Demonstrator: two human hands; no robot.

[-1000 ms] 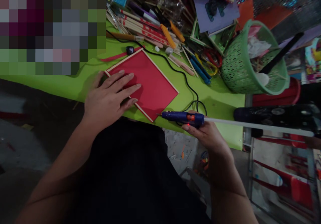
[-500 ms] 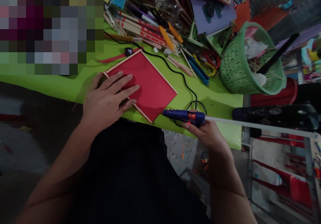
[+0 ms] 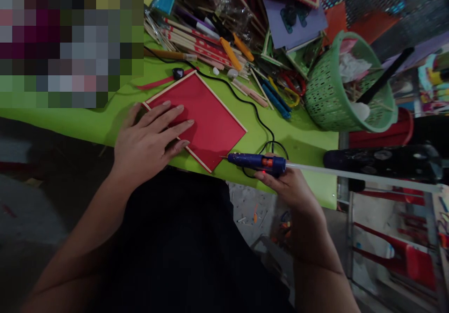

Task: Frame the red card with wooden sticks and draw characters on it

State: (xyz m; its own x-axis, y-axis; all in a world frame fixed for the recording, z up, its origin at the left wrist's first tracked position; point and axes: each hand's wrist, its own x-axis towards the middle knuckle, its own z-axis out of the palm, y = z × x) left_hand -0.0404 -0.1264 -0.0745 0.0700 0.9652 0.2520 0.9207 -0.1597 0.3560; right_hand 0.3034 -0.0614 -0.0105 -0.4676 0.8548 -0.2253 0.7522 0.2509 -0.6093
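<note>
A red card (image 3: 213, 112) lies on the green table, with thin wooden sticks along three of its sides; the side facing right and towards me has no stick. My left hand (image 3: 150, 135) rests flat on the card's left part, fingers spread, covering part of one stick (image 3: 199, 157). In my right hand (image 3: 289, 179) is a blue hot glue gun (image 3: 256, 161), its small red light on. A long clear glue stick (image 3: 333, 170) juts from its back. The nozzle points left, at the bare edge near the card's lower corner. Whether it touches, I cannot tell.
A black cord (image 3: 257, 109) runs across the table beside the card. Behind lie wrapped wooden sticks (image 3: 196, 39), orange-handled cutters (image 3: 229, 53) and scissors (image 3: 293, 90). A green basket (image 3: 324, 90) with scraps stands at right, near a black cylindrical object (image 3: 379, 161).
The view has shifted very slightly. Both hands, the card and the glue gun hold nearly the same positions.
</note>
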